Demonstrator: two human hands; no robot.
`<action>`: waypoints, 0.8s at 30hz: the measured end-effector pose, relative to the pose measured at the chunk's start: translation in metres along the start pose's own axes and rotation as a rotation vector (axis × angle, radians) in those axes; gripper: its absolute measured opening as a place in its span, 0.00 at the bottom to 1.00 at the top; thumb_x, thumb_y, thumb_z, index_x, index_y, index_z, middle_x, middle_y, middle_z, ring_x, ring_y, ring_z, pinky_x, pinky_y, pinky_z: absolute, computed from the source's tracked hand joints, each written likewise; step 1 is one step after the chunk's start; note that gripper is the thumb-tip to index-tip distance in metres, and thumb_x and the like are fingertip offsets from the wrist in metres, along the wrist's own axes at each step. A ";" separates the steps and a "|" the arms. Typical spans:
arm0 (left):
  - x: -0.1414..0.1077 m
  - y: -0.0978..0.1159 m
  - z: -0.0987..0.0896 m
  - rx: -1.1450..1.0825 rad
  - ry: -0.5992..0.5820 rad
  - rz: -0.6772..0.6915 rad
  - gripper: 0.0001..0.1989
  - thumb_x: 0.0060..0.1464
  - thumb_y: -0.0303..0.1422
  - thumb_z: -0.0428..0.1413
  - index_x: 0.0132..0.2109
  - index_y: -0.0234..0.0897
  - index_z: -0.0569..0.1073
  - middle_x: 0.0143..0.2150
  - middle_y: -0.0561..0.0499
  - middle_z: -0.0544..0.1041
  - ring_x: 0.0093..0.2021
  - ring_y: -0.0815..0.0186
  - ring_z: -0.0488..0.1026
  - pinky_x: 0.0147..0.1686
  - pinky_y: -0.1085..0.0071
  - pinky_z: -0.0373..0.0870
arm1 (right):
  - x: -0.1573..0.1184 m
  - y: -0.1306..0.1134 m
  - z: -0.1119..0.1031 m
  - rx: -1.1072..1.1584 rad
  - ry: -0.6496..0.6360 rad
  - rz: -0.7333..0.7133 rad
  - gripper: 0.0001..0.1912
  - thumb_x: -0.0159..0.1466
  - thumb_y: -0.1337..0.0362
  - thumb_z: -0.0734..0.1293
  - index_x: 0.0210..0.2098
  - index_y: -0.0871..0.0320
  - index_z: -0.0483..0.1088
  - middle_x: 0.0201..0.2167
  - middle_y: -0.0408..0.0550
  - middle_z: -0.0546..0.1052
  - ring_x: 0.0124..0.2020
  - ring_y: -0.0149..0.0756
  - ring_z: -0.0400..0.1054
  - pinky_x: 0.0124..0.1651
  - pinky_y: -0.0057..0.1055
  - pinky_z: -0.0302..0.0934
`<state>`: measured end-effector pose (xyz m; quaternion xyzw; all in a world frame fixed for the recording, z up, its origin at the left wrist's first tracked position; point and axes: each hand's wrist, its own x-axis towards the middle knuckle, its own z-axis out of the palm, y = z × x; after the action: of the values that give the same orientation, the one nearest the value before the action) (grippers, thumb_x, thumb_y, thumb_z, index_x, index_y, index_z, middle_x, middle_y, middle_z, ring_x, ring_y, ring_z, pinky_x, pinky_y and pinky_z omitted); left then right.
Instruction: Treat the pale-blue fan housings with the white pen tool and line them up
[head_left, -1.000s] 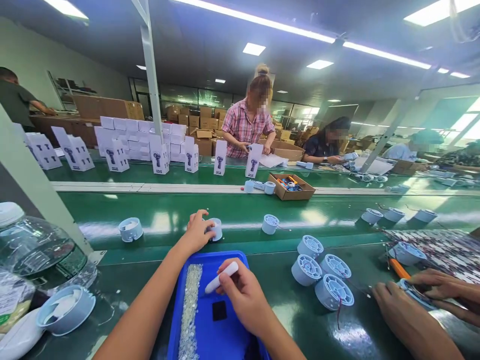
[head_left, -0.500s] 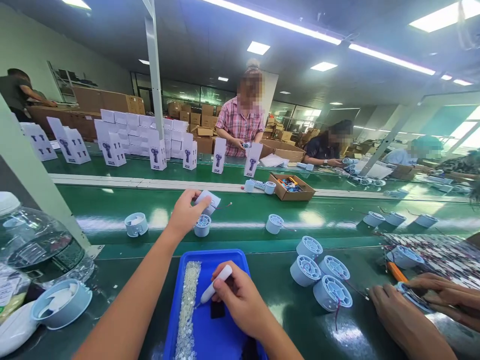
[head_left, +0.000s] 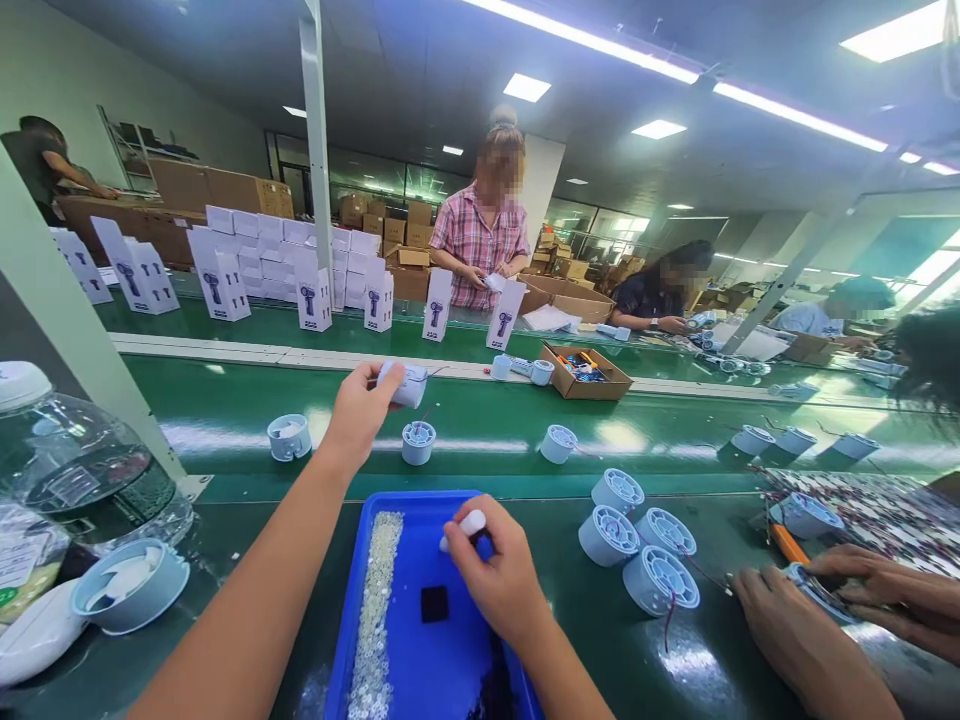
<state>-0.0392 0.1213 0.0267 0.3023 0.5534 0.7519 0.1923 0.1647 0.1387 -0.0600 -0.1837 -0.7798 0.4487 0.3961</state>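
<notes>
Over the green belt, my left hand (head_left: pixel 358 412) grips a pale blue cylindrical housing (head_left: pixel 409 385) tipped on its side, a thin wire at its far end. My right hand (head_left: pixel 491 560) is closed around a white pen-like tool (head_left: pixel 471 524) above the blue tray (head_left: pixel 411 497). Along the tray's left side lies a strip of small clear pieces (head_left: pixel 377 600). A black square (head_left: pixel 434 604) rests on the tray floor, left of my right hand. One round housing (head_left: pixel 418 443) stands on the belt just beyond the tray.
Several round housings (head_left: pixel 660 580) stand right of the tray, near another person's hands (head_left: pixel 795 620). A water bottle (head_left: pixel 90 470) and a round part (head_left: pixel 131 588) are at left. White boxes (head_left: pixel 313 292) line the far side, by a carton of tools (head_left: pixel 586 372).
My right hand has moved right, away from the clear pieces, and turned the tool, uncovering the black square. My left hand has lowered the housing's tilt slightly. Belt housings have shifted right.
</notes>
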 end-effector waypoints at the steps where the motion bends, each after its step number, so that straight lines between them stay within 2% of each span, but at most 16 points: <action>1: 0.000 0.000 0.000 -0.029 0.000 -0.014 0.21 0.40 0.48 0.64 0.34 0.35 0.71 0.33 0.50 0.74 0.36 0.63 0.71 0.35 0.67 0.72 | 0.000 0.001 -0.003 -0.001 0.070 -0.003 0.09 0.63 0.63 0.62 0.26 0.57 0.61 0.23 0.40 0.64 0.25 0.30 0.58 0.29 0.26 0.54; 3: 0.001 0.001 0.000 -0.080 -0.001 -0.029 0.21 0.38 0.47 0.65 0.33 0.35 0.71 0.33 0.50 0.73 0.36 0.63 0.71 0.34 0.67 0.72 | 0.001 0.003 -0.009 -0.010 0.178 0.011 0.14 0.62 0.62 0.62 0.22 0.56 0.57 0.20 0.38 0.61 0.22 0.29 0.55 0.26 0.26 0.51; 5: 0.001 0.002 -0.001 -0.108 0.005 -0.039 0.21 0.37 0.46 0.66 0.32 0.35 0.70 0.32 0.50 0.73 0.36 0.63 0.71 0.33 0.68 0.72 | 0.000 0.004 -0.015 -0.033 0.210 0.037 0.18 0.62 0.61 0.62 0.20 0.55 0.52 0.18 0.37 0.57 0.20 0.27 0.51 0.24 0.26 0.48; 9: 0.003 0.003 -0.003 -0.116 0.018 -0.056 0.20 0.37 0.45 0.66 0.31 0.34 0.71 0.33 0.50 0.73 0.36 0.64 0.70 0.30 0.69 0.72 | 0.000 0.005 -0.018 -0.113 0.158 0.023 0.19 0.62 0.61 0.60 0.18 0.55 0.48 0.16 0.35 0.53 0.18 0.26 0.48 0.23 0.26 0.44; 13: 0.004 0.001 -0.004 -0.115 0.019 -0.068 0.18 0.39 0.43 0.65 0.31 0.35 0.72 0.34 0.49 0.73 0.36 0.63 0.70 0.31 0.68 0.73 | 0.000 0.006 -0.017 -0.189 0.178 -0.034 0.19 0.61 0.63 0.59 0.19 0.55 0.46 0.16 0.35 0.51 0.18 0.25 0.46 0.22 0.26 0.42; 24: 0.005 0.002 -0.003 -0.111 0.034 -0.083 0.15 0.40 0.40 0.64 0.30 0.35 0.71 0.33 0.49 0.74 0.35 0.63 0.71 0.31 0.67 0.73 | 0.002 0.007 -0.017 -0.206 0.164 -0.012 0.19 0.60 0.64 0.60 0.18 0.55 0.46 0.15 0.35 0.51 0.18 0.25 0.46 0.21 0.25 0.42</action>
<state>-0.0446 0.1214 0.0286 0.2552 0.5263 0.7777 0.2304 0.1761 0.1531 -0.0604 -0.2549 -0.7877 0.3474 0.4404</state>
